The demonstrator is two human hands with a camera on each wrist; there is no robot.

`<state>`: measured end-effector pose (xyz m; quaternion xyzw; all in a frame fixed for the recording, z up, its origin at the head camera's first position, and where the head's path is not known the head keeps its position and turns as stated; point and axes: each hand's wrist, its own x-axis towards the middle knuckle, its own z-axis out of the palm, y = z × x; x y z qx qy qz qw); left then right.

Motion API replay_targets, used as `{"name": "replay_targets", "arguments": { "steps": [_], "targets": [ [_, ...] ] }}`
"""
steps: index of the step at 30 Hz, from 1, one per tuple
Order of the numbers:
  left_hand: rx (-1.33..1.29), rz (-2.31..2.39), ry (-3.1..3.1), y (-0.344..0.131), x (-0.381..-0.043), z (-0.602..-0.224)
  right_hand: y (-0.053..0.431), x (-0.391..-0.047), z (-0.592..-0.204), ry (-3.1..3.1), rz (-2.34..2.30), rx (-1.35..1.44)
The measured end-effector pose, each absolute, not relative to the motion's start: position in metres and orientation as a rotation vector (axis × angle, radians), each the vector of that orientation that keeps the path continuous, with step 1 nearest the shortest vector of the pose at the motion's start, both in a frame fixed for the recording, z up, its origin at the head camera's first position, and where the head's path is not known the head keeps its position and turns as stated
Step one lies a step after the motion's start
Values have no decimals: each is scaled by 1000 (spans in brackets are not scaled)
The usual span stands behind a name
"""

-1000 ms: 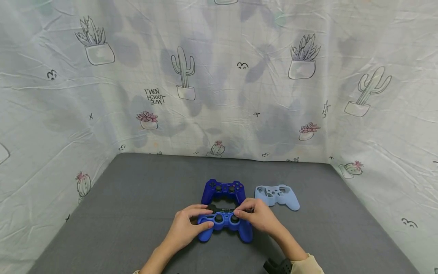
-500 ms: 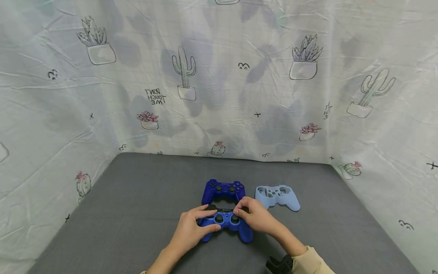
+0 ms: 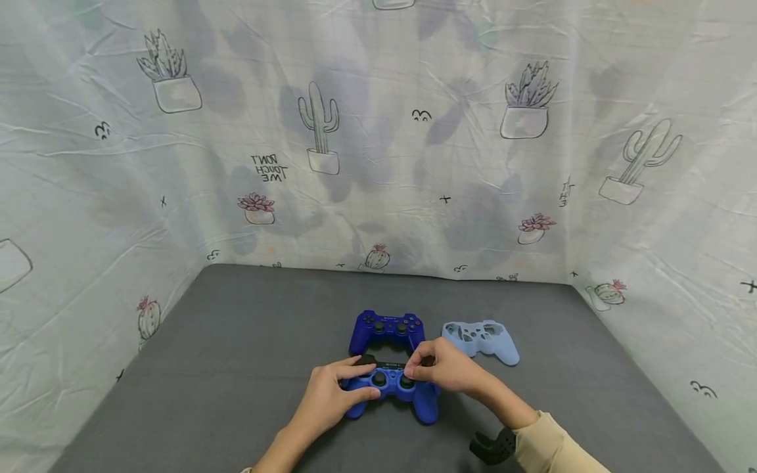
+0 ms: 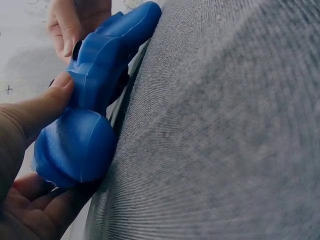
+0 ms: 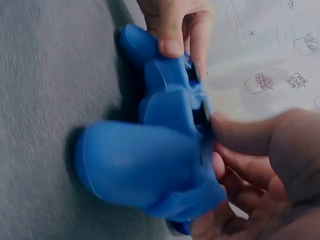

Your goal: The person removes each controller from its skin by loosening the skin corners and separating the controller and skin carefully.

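A black game controller (image 3: pixel 390 365) wears a bright blue silicone cover (image 3: pixel 426 404), its dark top edge and both thumbsticks showing. My left hand (image 3: pixel 331 391) grips the left side, thumb on the front face and fingers around the back, as the left wrist view also shows. At the upper right, my right hand (image 3: pixel 443 364) pinches the cover's edge beside the right thumbstick (image 5: pixel 202 116). In the right wrist view, the blue right handle (image 5: pixel 135 165) hangs close over the grey cloth.
Just behind lies a dark blue game controller (image 3: pixel 387 324). A light blue silicone controller cover (image 3: pixel 499 343) rests to its right. Grey cloth (image 3: pixel 195 387) covers the table, and cactus-print sheets (image 3: pixel 378 131) enclose it at the back and sides.
My left thumb has slid rightward across the cover's front. The right hand stays at the upper right edge, its wrist shifting slightly right, and the cover's right handle has moved slightly down.
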<state>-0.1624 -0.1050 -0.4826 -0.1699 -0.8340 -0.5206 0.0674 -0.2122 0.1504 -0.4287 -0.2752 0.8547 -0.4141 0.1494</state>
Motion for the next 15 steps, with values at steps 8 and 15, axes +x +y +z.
{"name": "replay_targets", "arguments": {
  "steps": [8, 15],
  "targets": [
    [-519, -1546, -2507, -105, -162, -484, 140, -202, -427, 2512, -1193, -738],
    [-508, -1536, -2508, -102, -161, -487, 138, -198, -430, 2648, -981, -938]
  ]
}}
